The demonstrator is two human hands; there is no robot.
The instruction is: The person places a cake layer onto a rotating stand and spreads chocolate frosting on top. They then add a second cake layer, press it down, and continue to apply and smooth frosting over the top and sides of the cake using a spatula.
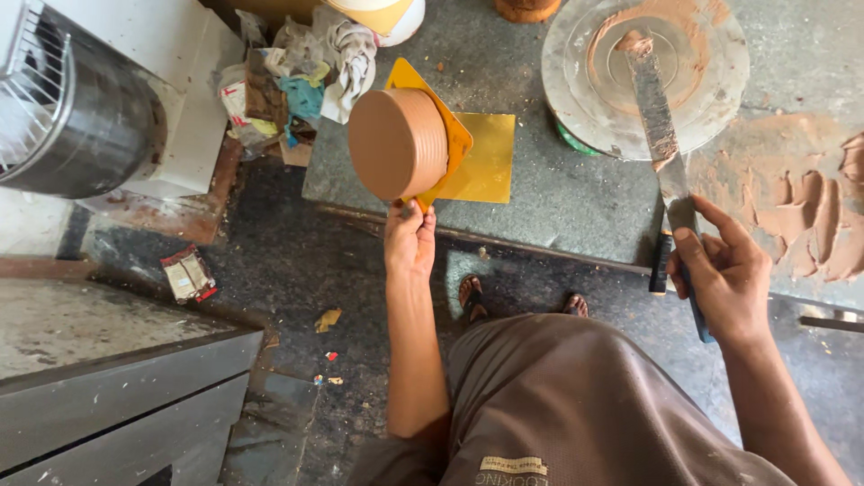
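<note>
the left hand (409, 241) pinches a gold board (438, 117), tipped up, brown cake (397, 144) stuck on. the right hand (724, 274) grips a long knife (657, 117). the tipped cake might slide off.

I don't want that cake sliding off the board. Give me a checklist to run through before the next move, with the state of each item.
1. Left hand grips the orange board at its lower edge: ok.
2. Board level: not ok, tilted steeply.
3. Brown cake seated on the board: ok, no visible gap.
4. Right hand holds the spatula: ok.
5. Spatula blade clean: not ok, smeared with brown icing.
6. Turntable free to receive: ok, only icing smears and the blade tip over it.
</note>
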